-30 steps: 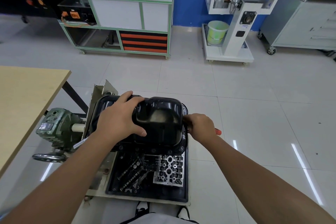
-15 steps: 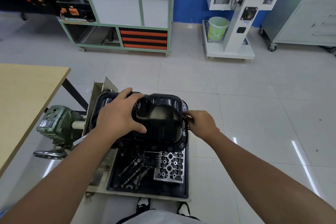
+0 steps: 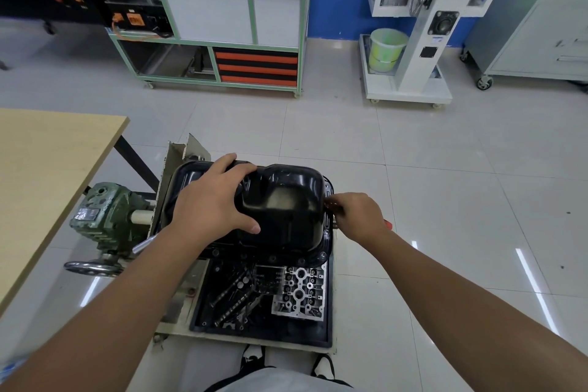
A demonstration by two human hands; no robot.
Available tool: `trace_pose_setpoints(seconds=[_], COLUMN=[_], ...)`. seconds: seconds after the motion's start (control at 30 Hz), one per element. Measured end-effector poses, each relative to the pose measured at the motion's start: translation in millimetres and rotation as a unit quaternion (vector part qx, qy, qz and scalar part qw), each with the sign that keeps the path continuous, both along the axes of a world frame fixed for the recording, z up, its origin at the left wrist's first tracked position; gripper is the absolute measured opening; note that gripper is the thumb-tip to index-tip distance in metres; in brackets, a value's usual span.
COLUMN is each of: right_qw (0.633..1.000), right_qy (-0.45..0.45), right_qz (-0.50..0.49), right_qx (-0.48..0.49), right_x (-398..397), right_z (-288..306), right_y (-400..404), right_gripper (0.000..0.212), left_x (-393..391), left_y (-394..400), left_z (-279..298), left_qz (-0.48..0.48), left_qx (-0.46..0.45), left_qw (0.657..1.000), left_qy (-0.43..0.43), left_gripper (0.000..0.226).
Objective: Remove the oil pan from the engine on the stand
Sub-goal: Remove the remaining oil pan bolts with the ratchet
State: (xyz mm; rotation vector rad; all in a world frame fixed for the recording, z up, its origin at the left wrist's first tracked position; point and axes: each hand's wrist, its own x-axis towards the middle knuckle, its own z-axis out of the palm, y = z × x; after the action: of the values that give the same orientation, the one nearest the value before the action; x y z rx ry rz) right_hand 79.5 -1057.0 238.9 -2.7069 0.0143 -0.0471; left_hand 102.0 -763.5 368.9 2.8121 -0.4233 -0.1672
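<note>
Left hand [image 3: 213, 200] spread over the left shoulder of the black oil pan [image 3: 280, 204], thumb on the near face, fingers curled over the far edge. Right hand [image 3: 358, 215] curled at the pan's right flange, gripping something with a red end; cannot tell what. Pan sits sump-up on the engine on the stand [image 3: 178, 188], flange still down against the block all round. Green gearbox [image 3: 106, 216] and handwheel [image 3: 92, 267] close on the left, wooden bench [image 3: 44, 175] edge just beyond. Black drip tray [image 3: 327, 321] with loose parts directly below. Open tiled floor [image 3: 445, 200] to the right and ahead.
</note>
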Motion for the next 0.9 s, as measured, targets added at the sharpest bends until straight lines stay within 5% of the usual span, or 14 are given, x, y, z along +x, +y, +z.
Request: trace_pose_setpoints(seconds=[0.3,0.43,0.8,0.9], right_qw=[0.998,0.998,0.996,0.994], right_qy=[0.037,0.029,0.033,0.042], right_qz=[-0.013,0.017,0.037,0.061], right_qx=[-0.056,-0.049,-0.073,-0.083], right_x=[4.7,6.0,14.8,16.0], right_z=[1.2,3.0,4.4,4.9], right_y=[2.4,-0.2,-4.1,-4.8], right_gripper=[0.011,0.029,0.008,0.019], left_x=[0.0,-2.4,-2.6,-2.3], left_y=[0.7,1.2,1.6,2.7], left_z=[-1.3,-2.3,-3.6,-4.4], left_qz=[-0.001,0.004,0.005,0.005], left_qx=[0.004,0.005,0.005,0.009], left_qw=[1.0,1.0,1.0,1.0], left_qy=[0.0,-0.001,0.002,0.0], left_gripper=[0.121,0.12,0.122,0.123])
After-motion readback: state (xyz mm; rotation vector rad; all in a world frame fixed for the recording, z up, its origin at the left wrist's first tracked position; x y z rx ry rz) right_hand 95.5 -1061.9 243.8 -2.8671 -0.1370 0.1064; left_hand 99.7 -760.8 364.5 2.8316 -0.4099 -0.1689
